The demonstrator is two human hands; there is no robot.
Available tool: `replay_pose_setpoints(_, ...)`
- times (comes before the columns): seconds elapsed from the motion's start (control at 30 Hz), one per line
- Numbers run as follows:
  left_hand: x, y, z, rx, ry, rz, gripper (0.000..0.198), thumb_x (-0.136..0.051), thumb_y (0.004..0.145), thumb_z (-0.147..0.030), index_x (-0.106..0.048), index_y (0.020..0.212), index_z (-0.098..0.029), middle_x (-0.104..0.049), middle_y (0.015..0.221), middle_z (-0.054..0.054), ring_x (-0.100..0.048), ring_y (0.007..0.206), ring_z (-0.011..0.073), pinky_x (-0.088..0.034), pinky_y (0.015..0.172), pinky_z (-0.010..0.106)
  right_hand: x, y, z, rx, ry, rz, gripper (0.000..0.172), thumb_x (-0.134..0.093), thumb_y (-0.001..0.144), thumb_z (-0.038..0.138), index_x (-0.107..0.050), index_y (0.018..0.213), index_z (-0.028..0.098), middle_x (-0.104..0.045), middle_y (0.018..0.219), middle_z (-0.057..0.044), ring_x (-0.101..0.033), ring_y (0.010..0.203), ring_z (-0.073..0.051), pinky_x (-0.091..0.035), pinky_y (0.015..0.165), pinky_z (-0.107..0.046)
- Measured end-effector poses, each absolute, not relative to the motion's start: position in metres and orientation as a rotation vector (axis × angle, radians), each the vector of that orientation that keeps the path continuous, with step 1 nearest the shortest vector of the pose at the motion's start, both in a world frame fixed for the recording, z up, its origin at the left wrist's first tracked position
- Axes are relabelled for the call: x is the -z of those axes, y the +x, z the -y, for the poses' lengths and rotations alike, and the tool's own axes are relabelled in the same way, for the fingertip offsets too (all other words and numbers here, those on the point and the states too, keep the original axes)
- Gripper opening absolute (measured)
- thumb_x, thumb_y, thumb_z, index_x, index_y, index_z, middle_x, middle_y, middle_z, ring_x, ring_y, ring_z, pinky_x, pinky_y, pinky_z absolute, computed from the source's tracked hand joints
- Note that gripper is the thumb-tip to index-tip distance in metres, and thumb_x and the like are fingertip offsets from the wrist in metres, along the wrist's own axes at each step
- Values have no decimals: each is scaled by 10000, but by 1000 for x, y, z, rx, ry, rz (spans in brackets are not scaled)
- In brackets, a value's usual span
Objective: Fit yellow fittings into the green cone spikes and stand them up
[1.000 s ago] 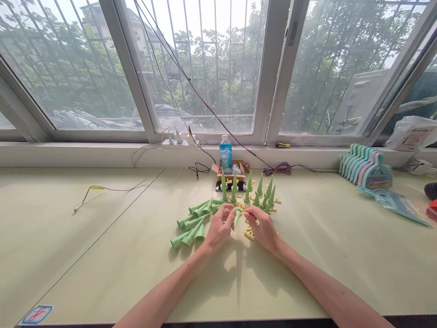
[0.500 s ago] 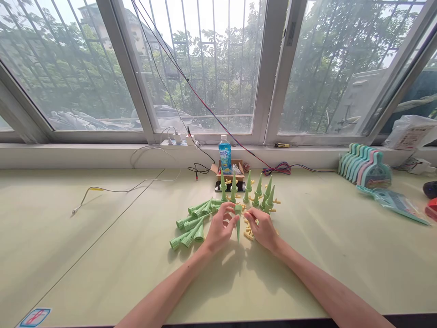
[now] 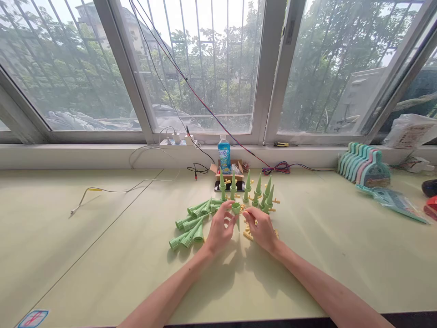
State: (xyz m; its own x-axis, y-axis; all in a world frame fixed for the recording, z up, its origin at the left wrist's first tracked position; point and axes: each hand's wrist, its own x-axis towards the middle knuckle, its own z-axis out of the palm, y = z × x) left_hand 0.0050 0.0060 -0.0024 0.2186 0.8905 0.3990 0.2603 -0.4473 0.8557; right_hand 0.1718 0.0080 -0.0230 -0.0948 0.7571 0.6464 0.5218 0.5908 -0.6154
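Between finger and thumb, my left hand [image 3: 220, 228] holds a green watering spike [image 3: 236, 208], its open cup end up and its point down. At the cup's right side my right hand [image 3: 262, 228] is closed in a pinch on a small yellow valve [image 3: 242, 207], mostly hidden by the fingers. Loose yellow valves [image 3: 248, 235] lie beneath my right hand. To the left, several green spikes [image 3: 187, 238] lie in a pile without visible valves. Behind my hands stand several upright green spikes [image 3: 258, 187], points up, with yellow valves sticking out of their sides.
A blue-labelled bottle [image 3: 224, 152] stands by a small cardboard box [image 3: 235, 175], with a dark phone [image 3: 218, 186] in front. A cable coil [image 3: 278, 167] lies near the wall. Pastel dustpan-like pieces [image 3: 363, 166] stand at the right; a white cable [image 3: 119, 187] crosses the left.
The spike in my left hand has tilted, so its open cup now faces me more and its point shows shorter. My right hand stays pinched beside it.
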Motion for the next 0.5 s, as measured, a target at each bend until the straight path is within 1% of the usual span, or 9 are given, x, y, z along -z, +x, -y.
replay_pose_setpoints(0.07, 4, 6, -7, -1257, 1818, -1069, 342, -532, 912, -332, -463, 1238, -255, -533, 1097, 69, -606, 779, 140, -516, 627, 258, 20, 171, -6, -277, -1055, 1733, 297, -417, 1009, 356, -587, 833, 188, -586, 690, -6, -497, 589, -133, -401, 573, -237)
replay_pose_setpoints(0.13, 5, 7, -9, -1282, 1770, -1076, 328, -547, 902, -341, -473, 1207, -243, -547, 1031, 52, -598, 738, 130, -497, 598, 240, 18, 171, -5, -275, -1054, 1713, 284, -424, 1007, 351, -601, 857, 187, -606, 720, -13, -523, 606, -137, -419, 590, -242)
replay_pose_setpoints(0.27, 3, 6, -12, -1272, 1568, -1039, 287, -499, 928, -431, -504, 1108, -206, -563, 742, -6, -553, 588, 117, -458, 534, 222, 15, 171, -4, -279, -1031, 1716, 264, -424, 1010, 329, -628, 918, 190, -628, 789, -28, -553, 622, -141, -449, 611, -258)
replay_pose_setpoints(0.33, 0, 6, -13, -1213, 1441, -982, 342, -453, 938, -504, -518, 1059, -190, -569, 649, -14, -533, 518, 116, -456, 512, 232, 15, 171, -3, -299, -1003, 1740, 253, -424, 1011, 317, -636, 949, 193, -636, 829, -37, -559, 616, -137, -456, 601, -260)
replay_pose_setpoints(0.4, -3, 5, -13, -1155, 1344, -923, 403, -445, 924, -562, -530, 1017, -179, -596, 635, -4, -524, 474, 114, -457, 493, 242, 16, 171, -3, -314, -972, 1769, 245, -426, 1010, 305, -640, 969, 193, -645, 865, -46, -571, 622, -137, -465, 601, -261)
replay_pose_setpoints(0.5, -6, 5, -12, -1118, 1285, -869, 426, -496, 889, -588, -543, 985, -176, -609, 636, -1, -533, 468, 114, -466, 490, 245, 18, 171, -4, -326, -948, 1790, 236, -431, 1008, 293, -641, 979, 189, -649, 882, -52, -586, 639, -141, -472, 603, -263)
